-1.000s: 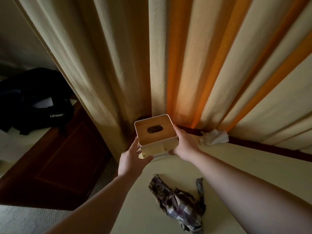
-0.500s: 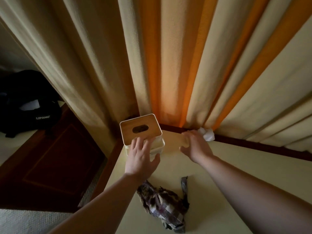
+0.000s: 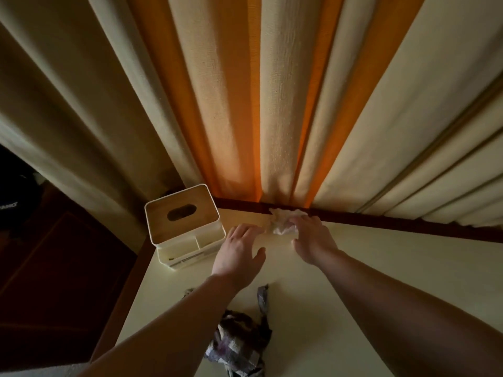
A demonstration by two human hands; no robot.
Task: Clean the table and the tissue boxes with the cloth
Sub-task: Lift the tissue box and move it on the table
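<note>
While both my arms stretch forward, the cloth (image 3: pixel 239 346) lies crumpled on the tabletop (image 3: pixel 394 268) nearest me, partly under my left forearm and held by neither hand. Further out, my left hand (image 3: pixel 239 248) hovers flat with its fingers spread and nothing in its grip; I cannot tell whether it touches the surface. Just left of it the tissue box (image 3: pixel 185 224) stands upright at the tabletop's corner, its wooden lid and slot facing up, apart from my fingers. My right hand (image 3: pixel 313 238) reaches to the far edge, its fingers loosely extended onto a crumpled white tissue (image 3: pixel 281 223) that sits against the dark trim below the curtains (image 3: pixel 277 104); the grip has not yet closed round it.

I judge the step to be clearing this scrap before wiping. To do it well I should curl my fingers fully round the tissue so that no shred stays behind, lift it away from the curtain folds, and only then take up the cloth for the box and surface.
</note>
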